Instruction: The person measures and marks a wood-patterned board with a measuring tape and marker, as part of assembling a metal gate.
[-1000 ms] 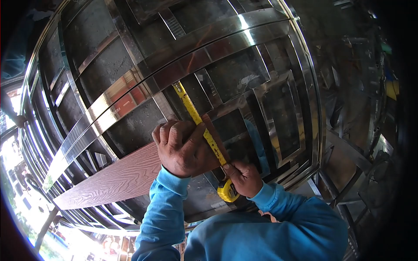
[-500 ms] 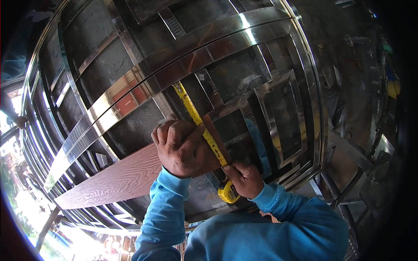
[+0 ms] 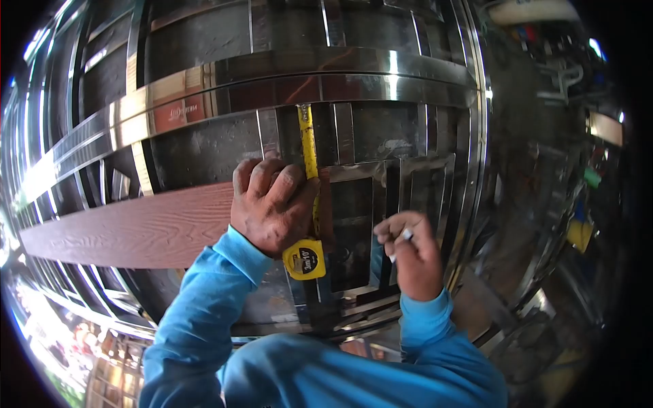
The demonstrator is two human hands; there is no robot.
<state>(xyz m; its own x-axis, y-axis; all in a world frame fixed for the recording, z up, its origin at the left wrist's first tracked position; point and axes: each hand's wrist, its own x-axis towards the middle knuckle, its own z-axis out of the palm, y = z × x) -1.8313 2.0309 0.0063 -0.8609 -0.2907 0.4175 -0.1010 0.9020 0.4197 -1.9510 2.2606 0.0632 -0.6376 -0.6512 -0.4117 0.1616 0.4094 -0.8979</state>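
Note:
My left hand is closed over the end of a brown wood-grain plank, with its thumb side against the yellow blade of a tape measure. The blade runs from the shiny metal rail across the plank's end. Just below that hand sits the yellow tape case, which no other hand touches. Off to the right, my right hand is raised with fingers pinched on a small white stick, perhaps chalk. Part of the plank and blade is hidden under my left hand.
A polished metal frame with crossbars and inner rectangles lies under the work, over dark sheet. Its rounded outer edge is at the right. Dim floor clutter, with a yellow object, lies beyond it.
My right hand has let go of the tape case, moved right and up, and now shows a small white stick. The view has rotated. My left hand stays on the plank and blade.

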